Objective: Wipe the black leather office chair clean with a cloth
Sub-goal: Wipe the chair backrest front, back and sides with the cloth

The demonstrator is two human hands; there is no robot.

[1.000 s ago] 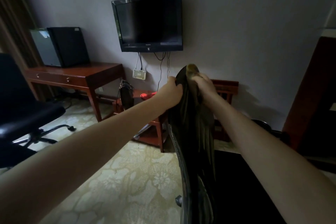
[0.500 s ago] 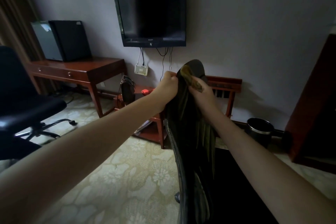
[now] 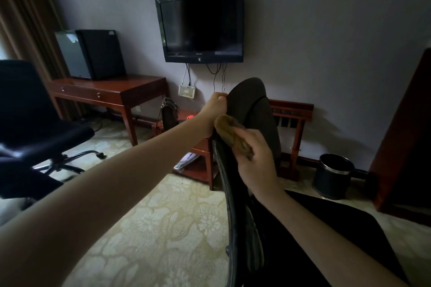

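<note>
- Since the earlier frames, we have slid our right hand [image 3: 254, 158] down from the top edge of the chair back [image 3: 254, 109]; the brown cloth [image 3: 233, 137] has come down with it.
- Our right hand is closed around the bunched cloth and presses it against the upper edge of the black leather backrest, just below the top.
- Our left hand [image 3: 215, 112] is curled shut on the chair back's top corner, on its left side.
- The chair we are wiping stands right in front of us, seen edge-on, its back rising from the bottom of the view to the centre.
- A second black office chair [image 3: 35, 128] sits well apart at the left, near a wooden desk [image 3: 109, 91].
- A dark television [image 3: 200, 23] hangs on the wall above, and a black bin [image 3: 333, 175] stands on the floor to the right.
</note>
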